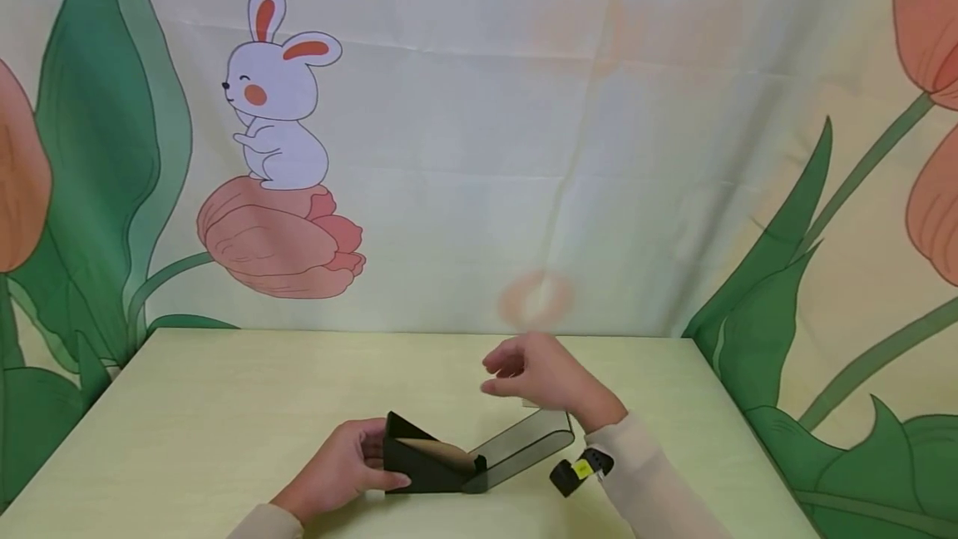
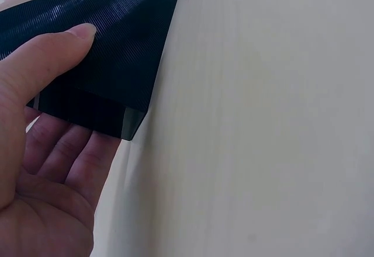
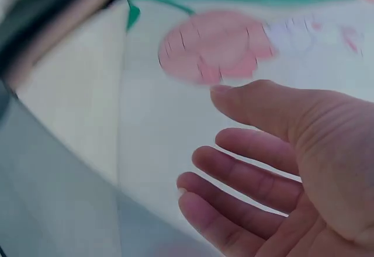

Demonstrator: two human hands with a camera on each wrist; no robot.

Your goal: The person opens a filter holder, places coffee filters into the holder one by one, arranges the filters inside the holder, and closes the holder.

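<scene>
My left hand (image 1: 340, 468) grips a black ribbed box (image 1: 422, 474) at its left end, the thumb on the near face and the fingers at the far side and below. The box's clear hinged lid (image 1: 520, 449) is swung out to the right. A beige surface (image 1: 437, 451) shows inside the box; its kind cannot be told. My right hand (image 1: 535, 373) is raised above the lid, fingers loosely bent and holding nothing. In the right wrist view its thumb and fingers (image 3: 251, 169) are apart, with the clear lid (image 3: 64, 193) at lower left.
A pale table (image 1: 224, 406) lies under the hands. Behind the lid, a small pale flat piece (image 1: 529, 404) is mostly hidden. A black device with a yellow patch (image 1: 582, 469) sits by the right sleeve. A printed cloth (image 1: 449, 148) with a rabbit and tulips hangs behind the table.
</scene>
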